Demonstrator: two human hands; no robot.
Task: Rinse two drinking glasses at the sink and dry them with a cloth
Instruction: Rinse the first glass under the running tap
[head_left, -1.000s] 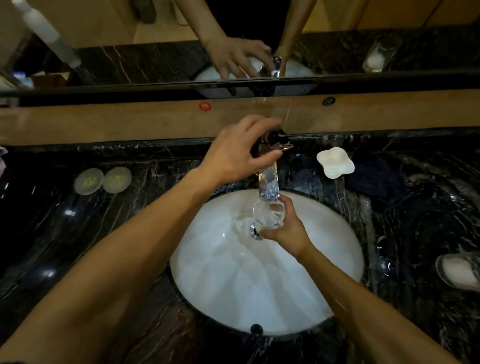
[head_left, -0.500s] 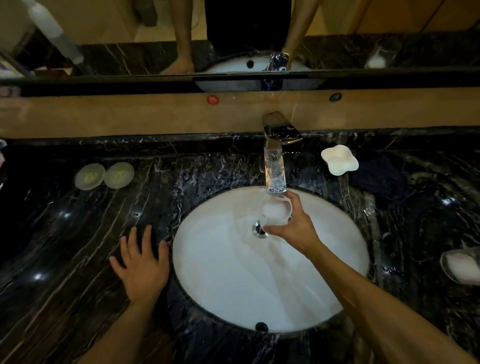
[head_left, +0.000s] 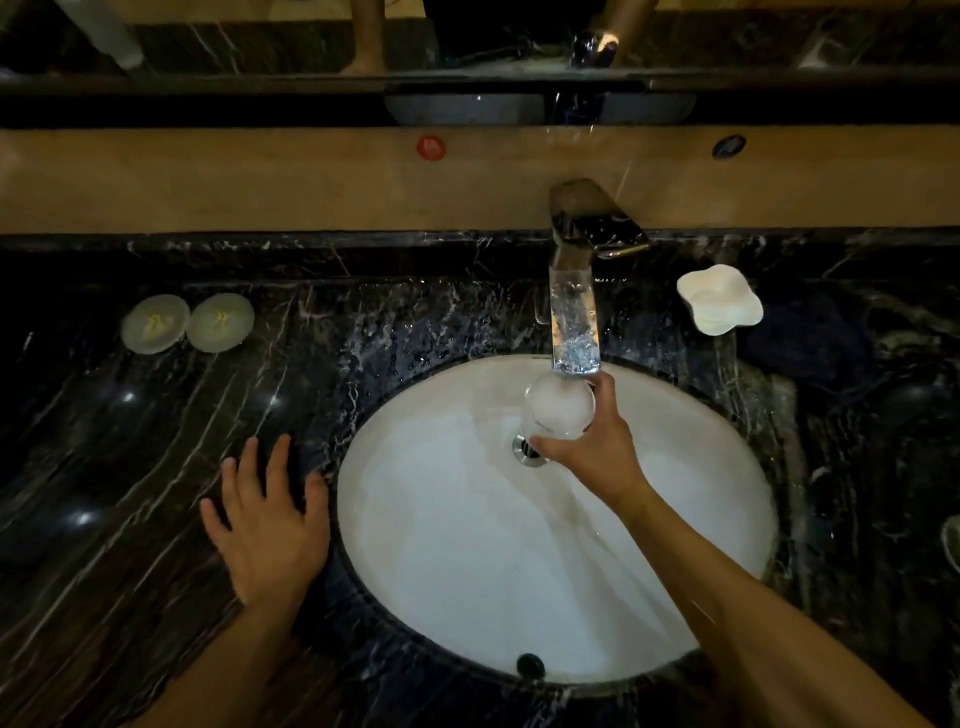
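1. Right hand is wrapped around a glass, holding it mouth-up right under the tap, over the sink up at about 12 o'clock in the bowl, just above the drain
2. Water's running and the glass looks full of white froth, so I'd say we're mid-rinse on the first glass
3. Left hand is flat on the dark bench, fingers spread and holding nothing, touching the sink rim at 9 o'clock
4. Other stuff: two round pads at 10 o'clock, a small white dish at 1 o'clock beside the tap
5. Can't spot a second glass for sure; there's something pale at the right edge, too cut off to call. The dark lump past the dish may be a cloth, not certain
6. Next move, I reckon: tip the glass to dump the water into the bowl, keeping a firm hold since it'll be wet and slippery, then set it aside or go for the cloth
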